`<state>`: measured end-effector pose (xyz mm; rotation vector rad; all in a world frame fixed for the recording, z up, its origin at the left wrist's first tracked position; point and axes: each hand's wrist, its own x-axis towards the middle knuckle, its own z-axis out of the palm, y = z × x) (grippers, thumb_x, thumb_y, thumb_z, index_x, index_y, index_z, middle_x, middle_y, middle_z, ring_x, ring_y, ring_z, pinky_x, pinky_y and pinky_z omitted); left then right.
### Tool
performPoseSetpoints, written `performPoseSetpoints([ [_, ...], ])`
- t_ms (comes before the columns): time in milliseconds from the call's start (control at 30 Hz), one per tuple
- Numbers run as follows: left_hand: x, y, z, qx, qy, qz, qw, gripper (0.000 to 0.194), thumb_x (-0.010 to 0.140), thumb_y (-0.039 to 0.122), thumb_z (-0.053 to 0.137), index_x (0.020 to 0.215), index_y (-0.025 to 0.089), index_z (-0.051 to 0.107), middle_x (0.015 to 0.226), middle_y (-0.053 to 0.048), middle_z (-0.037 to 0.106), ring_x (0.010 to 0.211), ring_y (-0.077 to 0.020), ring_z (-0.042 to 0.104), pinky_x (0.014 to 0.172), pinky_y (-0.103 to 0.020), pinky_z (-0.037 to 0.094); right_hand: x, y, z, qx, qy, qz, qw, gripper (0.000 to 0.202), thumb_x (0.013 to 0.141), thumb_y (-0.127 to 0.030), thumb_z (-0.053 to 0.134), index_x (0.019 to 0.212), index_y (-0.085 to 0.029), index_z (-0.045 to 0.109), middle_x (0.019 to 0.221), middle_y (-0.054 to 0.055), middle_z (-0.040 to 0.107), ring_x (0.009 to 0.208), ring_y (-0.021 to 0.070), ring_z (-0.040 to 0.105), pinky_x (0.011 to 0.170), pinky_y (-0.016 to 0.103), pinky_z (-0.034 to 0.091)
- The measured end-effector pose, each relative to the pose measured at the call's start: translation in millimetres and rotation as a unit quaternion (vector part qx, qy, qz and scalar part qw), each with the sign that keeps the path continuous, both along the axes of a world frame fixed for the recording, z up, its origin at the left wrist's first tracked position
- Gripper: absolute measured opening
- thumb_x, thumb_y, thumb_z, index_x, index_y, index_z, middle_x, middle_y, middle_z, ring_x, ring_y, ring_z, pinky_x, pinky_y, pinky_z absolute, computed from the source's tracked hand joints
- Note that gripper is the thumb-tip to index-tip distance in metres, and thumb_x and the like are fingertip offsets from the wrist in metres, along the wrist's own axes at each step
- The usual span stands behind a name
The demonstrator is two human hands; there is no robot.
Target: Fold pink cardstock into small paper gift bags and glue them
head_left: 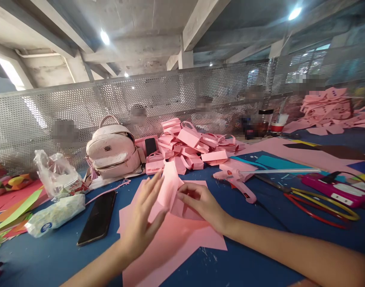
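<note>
A folded pink paper piece [169, 183] stands up between my hands, above flat pink sheets [167, 243] on the blue table. My left hand [143, 215] is beside its left face, fingers stretched out and thumb apart. On the right, my right hand [202, 201] pinches the paper's lower right part between thumb and fingers. Behind them lies a heap of folded pink paper bags [188, 139], some with handles. To the right of the paper rests a pink glue gun [234, 179] with a long glue stick in its back.
A black phone [98, 218], a tissue pack [55, 215] and a pale backpack [113, 149] are on the left. Scissors with red and yellow handles [322, 205] and a magenta power strip [338, 189] lie right. A perforated metal screen [170, 95] stands behind.
</note>
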<state>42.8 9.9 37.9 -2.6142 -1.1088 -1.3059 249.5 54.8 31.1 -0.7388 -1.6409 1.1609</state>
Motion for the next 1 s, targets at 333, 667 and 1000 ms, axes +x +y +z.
performPoseSetpoints([
  [333, 5.4, -1.8, -39.1, -0.032, 0.037, 0.005, 0.999, 0.062, 0.100, 0.017, 0.047, 0.156, 0.034, 0.026, 0.156, -0.007, 0.045, 0.146, -0.0229, 0.040, 0.125, -0.054, 0.010, -2.0, -2.0, -5.3, -0.001, -0.019, 0.013, 1.000, 0.020, 0.085, -0.037, 0.069, 0.082, -0.018, 0.071, 0.085, 0.003, 0.070, 0.082, 0.0178, 0.064, 0.077, 0.029, 0.048],
  [667, 3.3, -0.3, -45.2, -0.005, 0.027, 0.007, 1.000, 0.068, 0.097, 0.005, 0.040, 0.157, 0.033, 0.027, 0.152, -0.007, 0.051, 0.142, -0.0221, 0.045, 0.125, -0.054, 0.012, -3.5, -3.9, -9.6, -0.014, -0.030, 0.065, 0.997, 0.026, 0.085, -0.043, 0.071, 0.090, -0.017, 0.074, 0.093, 0.006, 0.074, 0.090, 0.0207, 0.067, 0.085, 0.032, 0.052],
  [1000, 8.1, -3.8, -41.9, -0.020, 0.019, -0.009, 1.000, 0.068, 0.096, 0.012, 0.051, 0.156, 0.034, 0.026, 0.156, -0.007, 0.044, 0.144, -0.0248, 0.043, 0.124, -0.056, 0.015, -4.6, -4.0, -12.5, -0.010, -0.020, 0.067, 0.998, 0.027, 0.085, -0.044, 0.072, 0.088, -0.017, 0.072, 0.092, 0.006, 0.073, 0.090, 0.0209, 0.069, 0.084, 0.032, 0.054],
])
